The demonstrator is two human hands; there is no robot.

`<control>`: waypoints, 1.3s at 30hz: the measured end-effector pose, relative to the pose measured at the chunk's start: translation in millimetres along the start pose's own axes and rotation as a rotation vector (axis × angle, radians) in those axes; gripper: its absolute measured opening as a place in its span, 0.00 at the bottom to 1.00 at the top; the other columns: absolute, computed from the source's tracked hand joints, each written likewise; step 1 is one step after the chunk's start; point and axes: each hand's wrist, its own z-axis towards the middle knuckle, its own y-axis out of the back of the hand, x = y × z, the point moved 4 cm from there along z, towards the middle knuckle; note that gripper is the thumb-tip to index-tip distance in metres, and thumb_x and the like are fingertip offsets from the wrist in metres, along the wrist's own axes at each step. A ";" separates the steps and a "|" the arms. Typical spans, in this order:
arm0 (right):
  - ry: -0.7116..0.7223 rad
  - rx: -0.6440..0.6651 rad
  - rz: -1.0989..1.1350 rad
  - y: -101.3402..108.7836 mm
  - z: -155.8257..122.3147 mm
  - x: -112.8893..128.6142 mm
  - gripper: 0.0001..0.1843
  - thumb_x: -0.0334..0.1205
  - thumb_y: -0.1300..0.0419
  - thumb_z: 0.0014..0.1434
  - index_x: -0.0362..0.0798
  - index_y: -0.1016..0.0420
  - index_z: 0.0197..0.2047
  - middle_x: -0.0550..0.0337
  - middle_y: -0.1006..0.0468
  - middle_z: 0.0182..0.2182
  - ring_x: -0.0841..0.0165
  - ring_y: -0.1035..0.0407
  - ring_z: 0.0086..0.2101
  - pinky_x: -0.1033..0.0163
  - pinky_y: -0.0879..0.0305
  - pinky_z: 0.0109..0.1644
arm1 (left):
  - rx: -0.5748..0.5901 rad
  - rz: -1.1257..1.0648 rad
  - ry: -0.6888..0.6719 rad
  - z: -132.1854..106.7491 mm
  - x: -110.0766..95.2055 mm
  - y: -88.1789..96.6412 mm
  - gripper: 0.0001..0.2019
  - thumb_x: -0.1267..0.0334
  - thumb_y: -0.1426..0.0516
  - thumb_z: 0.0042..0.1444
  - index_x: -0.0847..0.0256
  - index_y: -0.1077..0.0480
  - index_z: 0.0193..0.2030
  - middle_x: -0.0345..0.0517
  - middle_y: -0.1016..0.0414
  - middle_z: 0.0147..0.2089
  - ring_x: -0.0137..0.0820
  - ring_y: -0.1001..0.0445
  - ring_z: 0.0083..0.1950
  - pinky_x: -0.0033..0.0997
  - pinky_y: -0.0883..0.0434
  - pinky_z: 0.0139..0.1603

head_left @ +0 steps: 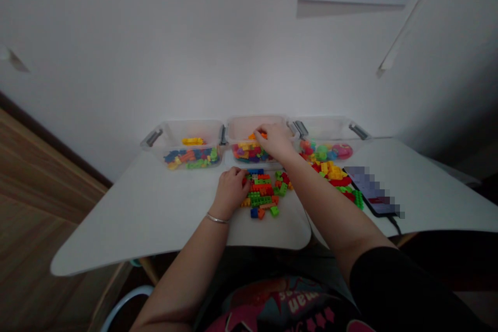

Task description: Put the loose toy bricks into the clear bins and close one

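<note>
My right hand [275, 141] reaches over the middle clear plastic box [257, 123], its fingers closed on an orange toy brick [257, 136]. Loose bricks [251, 152] of mixed colours lie in that box below it. My left hand [230, 189] rests on the white table at the left side of a close group of toy bricks [261, 187]. Its fingers are curled against the group's edge, with a bit of red showing at the fingertips; what they grip is partly hidden. Blue, red, orange and green bricks make up this group.
A left box [190, 129] and a right box [327, 127] flank the middle one along the wall. More bricks [332, 171] lie by my right forearm. A phone [369, 189] with a cable lies at the right. The white table's [155, 218] front edge is near my body.
</note>
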 end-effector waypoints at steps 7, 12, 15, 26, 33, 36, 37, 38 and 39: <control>0.137 -0.298 0.255 4.2 -56.8 4.7 0.11 0.37 0.46 0.61 0.48 0.24 0.42 0.54 0.20 0.40 0.62 0.29 0.43 0.55 0.35 0.52 | -0.006 0.014 0.000 -0.9 0.1 0.1 0.13 0.61 0.46 0.61 0.59 0.27 0.49 0.49 0.27 0.45 0.38 0.27 0.45 0.40 0.33 0.50; 0.125 -0.043 0.137 -23.5 -105.0 -13.8 0.09 0.35 0.43 0.59 0.49 0.22 0.39 0.55 0.19 0.38 0.60 0.29 0.42 0.54 0.35 0.49 | -0.010 0.011 -0.007 -0.4 -0.3 0.4 0.13 0.60 0.46 0.60 0.59 0.27 0.49 0.49 0.27 0.45 0.39 0.28 0.47 0.39 0.33 0.50; 0.074 0.099 0.042 -36.6 -119.2 -29.9 0.09 0.34 0.42 0.58 0.50 0.21 0.40 0.55 0.19 0.41 0.59 0.30 0.44 0.52 0.37 0.51 | -0.006 0.010 -0.005 -0.1 -0.4 0.0 0.13 0.60 0.46 0.61 0.59 0.27 0.50 0.50 0.27 0.45 0.39 0.27 0.48 0.40 0.32 0.50; -0.026 0.143 -0.088 -38.3 -122.5 -40.2 0.12 0.34 0.43 0.58 0.50 0.20 0.43 0.56 0.19 0.42 0.59 0.32 0.44 0.53 0.40 0.53 | -0.008 0.010 -0.006 0.1 0.4 -1.8 0.13 0.60 0.46 0.61 0.59 0.27 0.49 0.50 0.26 0.45 0.39 0.27 0.46 0.40 0.32 0.49; -0.127 0.168 -0.156 -41.6 -121.8 -47.9 0.16 0.40 0.42 0.58 0.50 0.21 0.48 0.54 0.19 0.45 0.57 0.33 0.47 0.54 0.40 0.54 | -0.008 0.011 -0.010 0.7 -0.1 -1.4 0.13 0.60 0.46 0.60 0.59 0.27 0.49 0.50 0.26 0.45 0.39 0.27 0.46 0.40 0.32 0.49; -0.152 0.162 -0.169 -42.2 -120.1 -48.1 0.15 0.41 0.42 0.59 0.50 0.20 0.48 0.55 0.19 0.44 0.57 0.34 0.47 0.54 0.41 0.54 | -0.009 0.011 -0.009 0.7 0.1 -1.9 0.13 0.60 0.46 0.61 0.59 0.27 0.49 0.49 0.27 0.45 0.39 0.27 0.47 0.41 0.32 0.50; -0.158 0.159 -0.170 -42.2 -119.6 -47.8 0.15 0.41 0.42 0.58 0.51 0.20 0.48 0.56 0.19 0.44 0.57 0.34 0.47 0.55 0.41 0.54 | -0.010 0.011 -0.009 0.6 0.1 -2.0 0.13 0.60 0.46 0.61 0.59 0.27 0.49 0.49 0.27 0.45 0.39 0.27 0.47 0.41 0.32 0.50; -0.162 0.159 -0.170 -42.1 -119.1 -47.5 0.15 0.41 0.41 0.58 0.51 0.20 0.48 0.56 0.19 0.44 0.57 0.34 0.46 0.55 0.41 0.54 | -0.010 0.011 -0.009 0.4 0.2 -2.2 0.13 0.60 0.46 0.61 0.59 0.27 0.49 0.49 0.27 0.45 0.39 0.28 0.47 0.41 0.32 0.50; -0.165 0.162 -0.169 -42.2 -118.8 -47.3 0.15 0.41 0.41 0.58 0.52 0.20 0.48 0.57 0.19 0.44 0.58 0.34 0.46 0.55 0.41 0.54 | -0.009 0.011 -0.011 0.3 0.1 -2.3 0.13 0.60 0.46 0.61 0.59 0.27 0.49 0.50 0.27 0.45 0.39 0.28 0.47 0.41 0.32 0.50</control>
